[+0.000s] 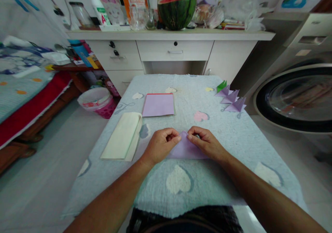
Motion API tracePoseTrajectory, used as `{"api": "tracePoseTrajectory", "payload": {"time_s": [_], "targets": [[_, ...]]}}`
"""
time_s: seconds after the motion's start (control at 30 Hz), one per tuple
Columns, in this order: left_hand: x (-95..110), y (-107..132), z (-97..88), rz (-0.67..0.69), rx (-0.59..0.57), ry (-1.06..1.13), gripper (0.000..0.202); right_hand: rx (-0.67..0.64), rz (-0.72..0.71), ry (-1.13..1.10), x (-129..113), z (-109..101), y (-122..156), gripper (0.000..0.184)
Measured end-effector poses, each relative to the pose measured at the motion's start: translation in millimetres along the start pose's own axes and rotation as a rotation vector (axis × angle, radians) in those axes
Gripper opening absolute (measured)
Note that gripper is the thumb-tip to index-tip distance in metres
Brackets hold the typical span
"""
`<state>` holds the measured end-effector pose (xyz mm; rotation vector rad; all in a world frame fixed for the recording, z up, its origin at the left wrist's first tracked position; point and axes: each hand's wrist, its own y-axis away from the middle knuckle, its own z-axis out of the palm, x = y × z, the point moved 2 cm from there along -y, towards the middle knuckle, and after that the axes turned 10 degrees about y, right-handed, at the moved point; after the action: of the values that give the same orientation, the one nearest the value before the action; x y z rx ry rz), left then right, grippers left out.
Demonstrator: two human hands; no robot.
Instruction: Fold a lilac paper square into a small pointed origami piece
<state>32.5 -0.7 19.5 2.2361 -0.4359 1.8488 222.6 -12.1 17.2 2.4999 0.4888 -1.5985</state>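
Note:
A purple sheet of paper (187,152), folded to a triangle with its peak pointing away from me, lies near the front of the cloth-covered table (220,188). My left hand (164,143) pinches the sheet just left of the peak, thumb against fingertips. On the other side of the peak, my right hand (204,140) pinches it the same way. Both hands partly cover the triangle's sides. Beyond them lies a stack of square paper (158,105), purple on top with a red edge showing. Folded pale-green paper (120,136) rests left of my left hand.
Several folded paper pieces (234,105), purple and green, stand at the table's far right edge. A white cabinet (175,49) carries a cut watermelon (177,13) and jars. To the right is a washing machine (298,98); at left, a pink bin (97,101) and a bed (26,94).

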Motion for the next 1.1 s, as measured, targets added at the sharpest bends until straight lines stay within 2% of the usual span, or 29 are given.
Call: {"api": "tracePoseTrajectory", "payload": {"time_s": [0.23, 0.43, 0.5, 0.6, 0.7, 0.77, 0.87, 1.1], "targets": [[-5.7, -4.9, -1.3, -0.081, -0.006, 0.035, 0.021, -0.007, 0.027, 0.061, 5.1, 3.0, -2.7, 0.028], [-7.2, -9.8, -1.9, -0.070, 0.034, -0.061, 0.016, 0.052, 0.002, 0.302, 11.7, 4.6, -5.8, 0.013], [-9.7, -11.4, -2.8, -0.063, 0.051, -0.108, 0.015, 0.144, -0.035, 0.429, 11.7, 2.5, -5.5, 0.008], [-14.8, -13.8, -4.1, -0.065, 0.079, -0.179, 0.015, 0.237, -0.203, 0.612, 5.0, 1.2, -2.7, 0.018], [-18.5, -15.7, -4.0, -0.048, 0.101, -0.258, 0.015, 0.107, -0.382, 0.735, -3.8, 6.9, 1.1, 0.018], [-19.2, -16.4, -3.3, -0.034, 0.113, -0.327, 0.014, 0.010, -0.425, 0.803, -7.2, 11.8, 3.3, 0.019], [-18.2, -16.8, -2.5, -0.031, 0.123, -0.435, 0.014, -0.052, -0.422, 0.882, -8.0, 16.8, 5.2, 0.020], [-15.2, -16.4, -0.3, -0.029, 0.109, -0.664, 0.014, -0.099, -0.386, 0.970, -3.1, 19.8, 5.4, 0.023]]}}
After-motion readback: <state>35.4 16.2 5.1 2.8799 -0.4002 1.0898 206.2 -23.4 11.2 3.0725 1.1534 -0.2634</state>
